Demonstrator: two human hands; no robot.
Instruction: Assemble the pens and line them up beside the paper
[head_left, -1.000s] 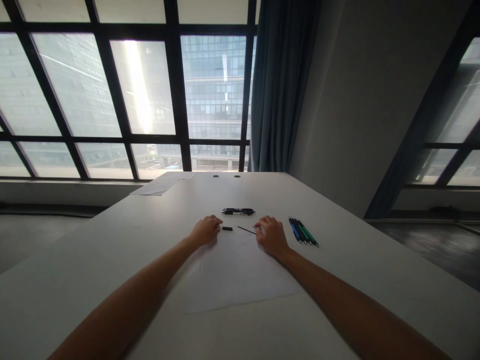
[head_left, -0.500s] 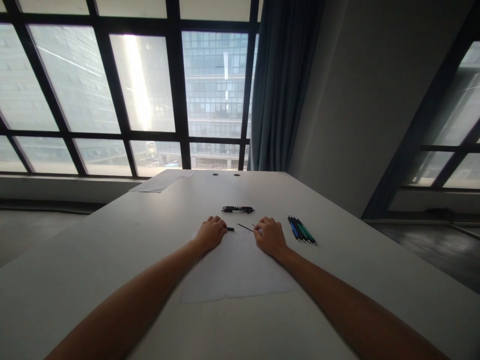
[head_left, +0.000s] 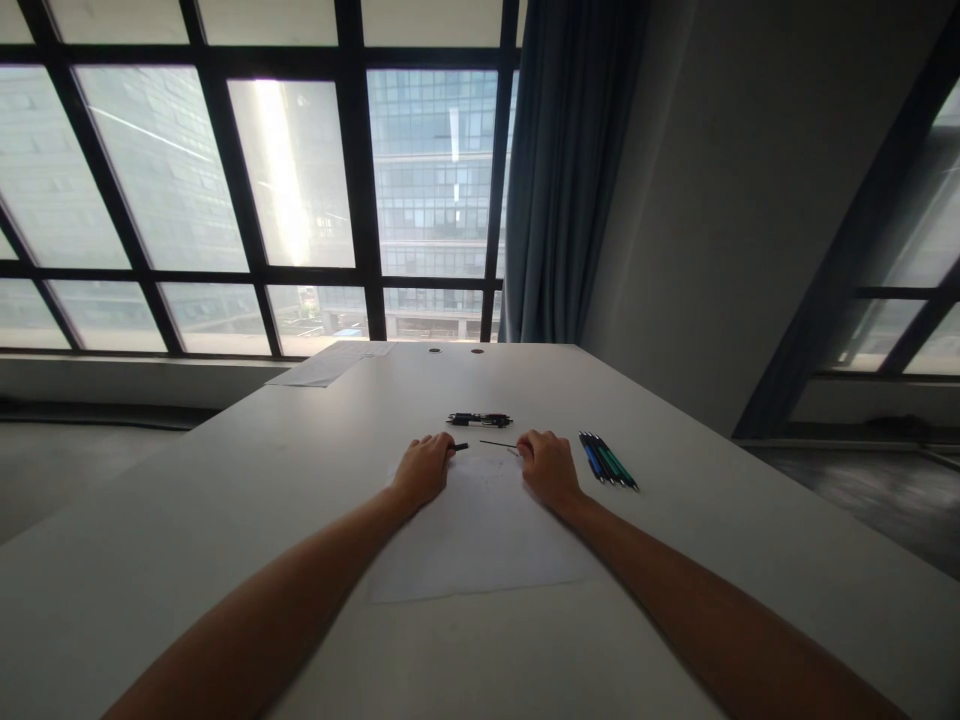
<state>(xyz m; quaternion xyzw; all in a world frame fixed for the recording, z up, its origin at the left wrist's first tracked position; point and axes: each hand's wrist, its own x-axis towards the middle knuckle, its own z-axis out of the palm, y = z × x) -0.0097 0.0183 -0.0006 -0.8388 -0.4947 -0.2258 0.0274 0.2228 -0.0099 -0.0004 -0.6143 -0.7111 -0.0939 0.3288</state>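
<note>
My left hand (head_left: 422, 470) rests at the far edge of a white sheet of paper (head_left: 480, 545), its fingertips closed on a small black pen part (head_left: 460, 446) that sticks out to the right. My right hand (head_left: 547, 466) lies opposite it and pinches the end of a thin black refill (head_left: 495, 443), which points left toward the black part. A short gap separates the two pieces. Just beyond them a black pen (head_left: 480, 419) lies crosswise on the grey table (head_left: 247, 470).
Several blue and green pens (head_left: 607, 461) lie side by side right of my right hand. Loose papers (head_left: 330, 365) sit at the table's far left corner near two cable holes (head_left: 456, 351). Windows and a blue curtain (head_left: 562, 170) stand behind.
My left hand slid right and took up the small black part, which earlier lay loose on the paper. Both hands and the refill shifted slightly away from me.
</note>
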